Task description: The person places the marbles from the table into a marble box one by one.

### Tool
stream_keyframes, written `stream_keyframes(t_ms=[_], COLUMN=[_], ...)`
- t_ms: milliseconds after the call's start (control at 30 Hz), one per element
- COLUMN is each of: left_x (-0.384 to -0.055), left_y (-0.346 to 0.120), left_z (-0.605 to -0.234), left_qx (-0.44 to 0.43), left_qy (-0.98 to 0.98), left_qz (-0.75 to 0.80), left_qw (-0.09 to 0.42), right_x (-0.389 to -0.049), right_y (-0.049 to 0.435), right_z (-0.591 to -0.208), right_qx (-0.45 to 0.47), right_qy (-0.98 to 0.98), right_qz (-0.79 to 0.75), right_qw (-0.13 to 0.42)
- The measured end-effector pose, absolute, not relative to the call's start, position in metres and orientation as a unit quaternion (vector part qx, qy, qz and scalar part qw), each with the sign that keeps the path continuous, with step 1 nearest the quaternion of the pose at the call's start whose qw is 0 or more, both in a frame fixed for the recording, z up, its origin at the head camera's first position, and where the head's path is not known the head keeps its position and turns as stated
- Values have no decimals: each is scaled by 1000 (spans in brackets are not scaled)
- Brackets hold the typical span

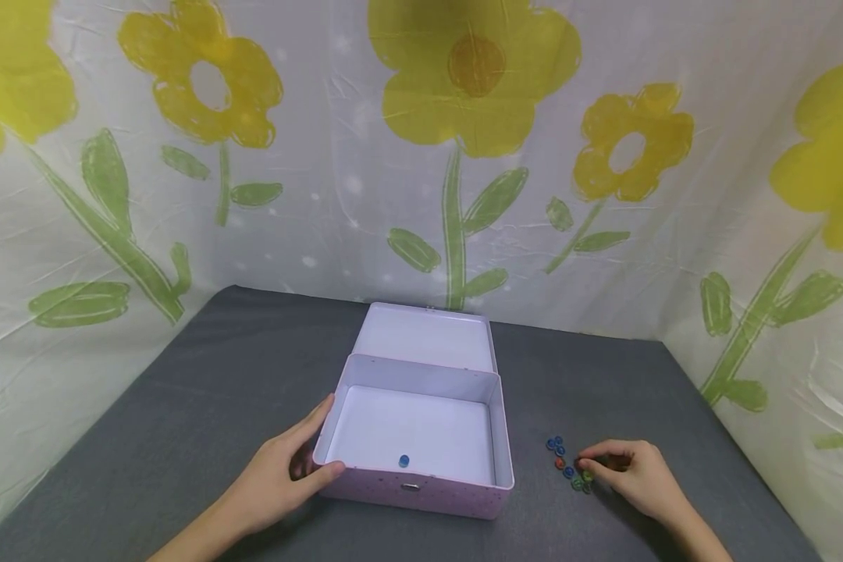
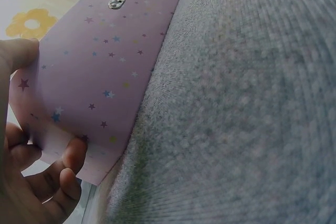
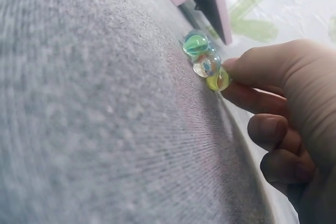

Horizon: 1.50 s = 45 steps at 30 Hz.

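Note:
A pink tin box (image 1: 457,496) with a star pattern stands with its lid (image 1: 425,337) laid back behind it. One blue marble (image 1: 403,461) lies inside near the front wall. My left hand (image 1: 281,472) grips the box's front left corner, thumb on the front rim and fingers along the left side. To the right of the box, my right hand (image 1: 635,472) pinches a yellow-green marble (image 3: 218,80) between thumb and index finger, low over the cloth. Beside those fingertips lie several marbles, among them a red one (image 1: 560,464), a green one (image 1: 578,485) and blue ones (image 1: 559,450).
Dark grey cloth (image 1: 253,375) covers the table. A white curtain (image 1: 309,195) printed with yellow flowers hangs behind it and along both sides. The front of the box carries a small metal clasp (image 2: 116,2).

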<state>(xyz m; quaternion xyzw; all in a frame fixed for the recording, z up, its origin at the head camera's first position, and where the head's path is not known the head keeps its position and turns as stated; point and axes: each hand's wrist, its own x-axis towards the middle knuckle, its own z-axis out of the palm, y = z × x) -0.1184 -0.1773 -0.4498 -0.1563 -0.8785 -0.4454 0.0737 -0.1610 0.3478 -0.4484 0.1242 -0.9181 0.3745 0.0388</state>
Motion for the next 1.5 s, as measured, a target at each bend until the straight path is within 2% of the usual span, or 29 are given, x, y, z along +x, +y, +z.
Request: stream_keyframes(t_ms=[333,700,900,1267,1500], left_x=[-118,-118,-119,-118,-117], left_y=[-177,-178,-179,-178,-177], left_z=[-448,-451,-451,-450,-451], left_qx=[-153,-165,-169,-181,-181], left_qy=[-876,-873,-873,-869,-868], left_qz=[-452,-451,-450,-452,-454], left_qw=[65,80,82,88,90], right_x=[-160,-172,-184,-214,-233], right_y=[346,336,325,281,242], right_z=[-449,-434,-421,-412,-407], right_qx=[73,43,33,119,138], right_qy=[-898,-861,-845,-815,-804], right_qz=[428,501,530,559,573], right_qw=[68,74,60,92,81])
